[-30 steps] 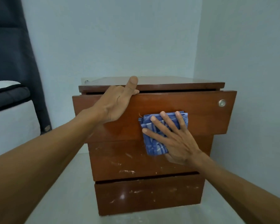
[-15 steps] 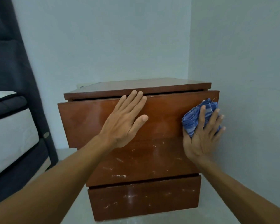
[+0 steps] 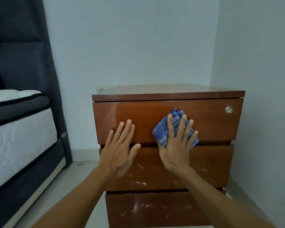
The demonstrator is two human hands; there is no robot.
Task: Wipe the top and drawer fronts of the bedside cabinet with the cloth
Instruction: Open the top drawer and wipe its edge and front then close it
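Observation:
A brown wooden bedside cabinet with three drawer fronts stands in the room's corner. My right hand presses a bunched blue checked cloth flat against the lower middle of the top drawer front. My left hand lies flat with fingers spread, holding nothing, across the gap between the top and middle drawers, left of the cloth. A round silver lock sits at the top drawer's right end. White scuff marks show on the middle drawer and bottom drawer.
A bed with a white mattress and dark blue frame and headboard stands on the left. Pale walls close in behind and right of the cabinet. Light floor runs between bed and cabinet.
My right hand slid the cloth from the top drawer's right end back toward its middle. My left hand dropped lower on the drawer front. The view shifted left, uncovering the lock.

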